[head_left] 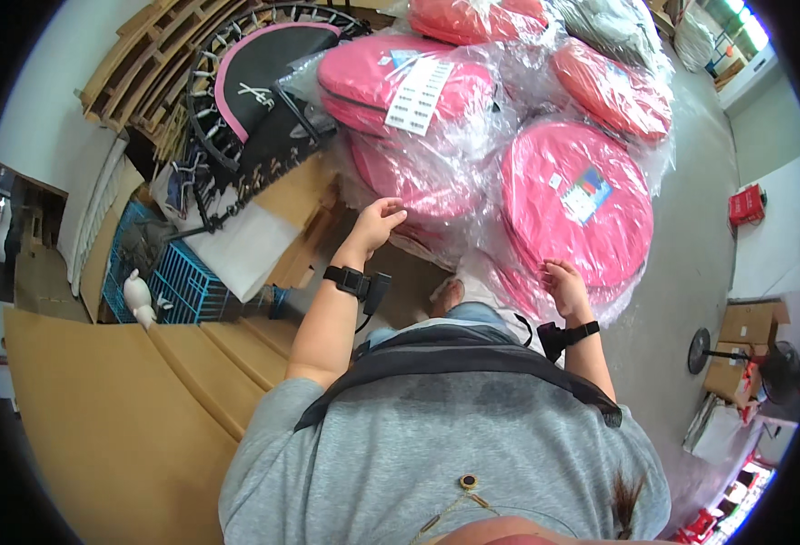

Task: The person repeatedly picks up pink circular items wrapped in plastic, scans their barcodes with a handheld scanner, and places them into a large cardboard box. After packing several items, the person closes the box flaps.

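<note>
My left hand (382, 221) is beside the lower left edge of a stack of pink round fabric bags in clear plastic. Its fingers are loosely bent and apart, close to the plastic; whether they touch it I cannot tell. The upper pink bag (350, 77) of that stack bears a white sheet of labels (418, 95). My right hand (565, 283) is at the near edge of another round pink bag (568, 218), which has a blue picture label. Its fingers are slightly curled and apart over the plastic wrap, with no clear grip on it.
Red wrapped bags (613, 91) lie at the far side. A round trampoline-like frame (227, 82) leans against wooden pallets (136, 68) at left. A blue wire cage (191, 286) and large cardboard sheets (118, 400) stand nearer. A fan (700, 351) and cardboard boxes (750, 322) are at right.
</note>
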A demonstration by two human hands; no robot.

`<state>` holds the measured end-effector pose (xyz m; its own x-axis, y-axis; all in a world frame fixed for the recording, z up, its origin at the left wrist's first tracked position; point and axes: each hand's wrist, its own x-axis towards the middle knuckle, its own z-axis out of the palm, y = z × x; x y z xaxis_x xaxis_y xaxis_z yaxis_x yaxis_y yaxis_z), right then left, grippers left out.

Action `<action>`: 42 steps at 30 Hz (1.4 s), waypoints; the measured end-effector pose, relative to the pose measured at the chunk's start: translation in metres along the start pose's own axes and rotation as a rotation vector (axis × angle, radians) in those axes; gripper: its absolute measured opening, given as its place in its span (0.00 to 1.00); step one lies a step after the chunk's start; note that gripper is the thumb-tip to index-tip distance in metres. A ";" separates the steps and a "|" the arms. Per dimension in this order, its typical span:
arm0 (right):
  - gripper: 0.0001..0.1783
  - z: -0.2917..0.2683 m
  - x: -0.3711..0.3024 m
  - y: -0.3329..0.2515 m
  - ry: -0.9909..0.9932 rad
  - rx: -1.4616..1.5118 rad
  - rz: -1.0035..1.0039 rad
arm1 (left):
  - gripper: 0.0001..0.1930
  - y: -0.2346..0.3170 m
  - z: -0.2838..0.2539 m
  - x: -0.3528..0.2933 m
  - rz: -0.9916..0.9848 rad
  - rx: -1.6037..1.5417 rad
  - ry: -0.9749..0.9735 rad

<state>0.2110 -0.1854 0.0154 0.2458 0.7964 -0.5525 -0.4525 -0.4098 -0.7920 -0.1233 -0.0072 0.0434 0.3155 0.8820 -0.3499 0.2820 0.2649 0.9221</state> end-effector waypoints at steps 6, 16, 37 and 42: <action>0.08 0.063 0.087 -0.043 -0.090 -0.054 -0.006 | 0.15 -0.001 -0.046 0.110 0.043 -0.138 0.187; 0.10 0.164 0.210 -0.070 -0.122 -0.223 -0.006 | 0.14 0.034 -0.071 0.276 0.090 -0.128 0.262; 0.18 0.301 0.326 -0.106 -0.167 0.325 0.247 | 0.21 0.076 -0.095 0.367 -0.171 0.025 -0.351; 0.16 0.311 0.337 -0.102 -0.205 0.326 0.216 | 0.24 0.081 -0.099 0.359 0.587 0.654 -0.032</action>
<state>0.0732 0.2630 -0.0097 -0.0448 0.7934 -0.6071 -0.7299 -0.4409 -0.5224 -0.0768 0.3695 0.0083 0.5954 0.7915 0.1379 0.5253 -0.5133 0.6787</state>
